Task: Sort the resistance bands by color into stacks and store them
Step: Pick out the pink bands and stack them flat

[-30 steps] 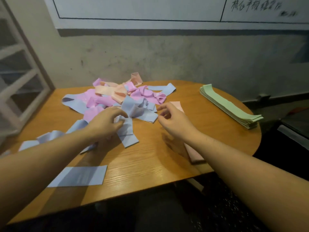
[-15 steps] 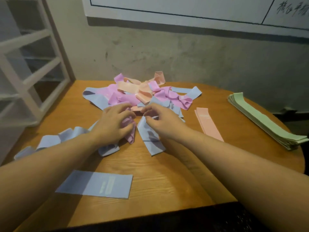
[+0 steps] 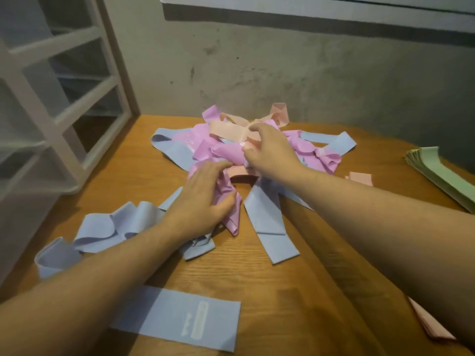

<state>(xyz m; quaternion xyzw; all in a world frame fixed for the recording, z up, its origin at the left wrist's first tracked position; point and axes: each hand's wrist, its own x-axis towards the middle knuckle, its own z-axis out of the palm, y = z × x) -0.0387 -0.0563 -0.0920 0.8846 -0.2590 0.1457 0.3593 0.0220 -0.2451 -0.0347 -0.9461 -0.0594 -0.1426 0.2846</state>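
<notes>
The left hand (image 3: pixel 205 199) is sitting just below the middle of the frame, fingers curled around a bunched pink-purple band (image 3: pixel 230 214) and gripping it against the tabletop (image 3: pixel 257 291). The right hand (image 3: pixel 270 150) is reaching further up into the tangled pile (image 3: pixel 246 147), pinching a peach band (image 3: pixel 226 131) at the pile's top, with a rolled pink-purple band lying right under its fingers.

Around the hands, the pile is mixing three colours: pink-purple, peach and light blue bands, looped over one another, too knotted to count. Two light blue bands (image 3: pixel 270 227) are fanning out from beneath the right wrist toward the lower centre. Left of the left forearm, a crumpled cluster of light blue bands (image 3: pixel 108 227) is trailing toward the left edge; the number there cannot be told.

At the bottom centre, one flat light blue band (image 3: pixel 185 319) is lying alone, carrying a pale printed label that is too blurred to read. At the lower right edge, a small stack of peach bands (image 3: pixel 426 325) is peeking out from behind the right forearm, and its far end (image 3: pixel 361 178) is showing above that arm. At the far right, a neat stack of green bands (image 3: pixel 442 176) is resting on the tabletop, well apart from the pile; its layers are too thin to count.

In the upper left, a white shelf frame (image 3: pixel 51 104) is standing beside the tabletop.
</notes>
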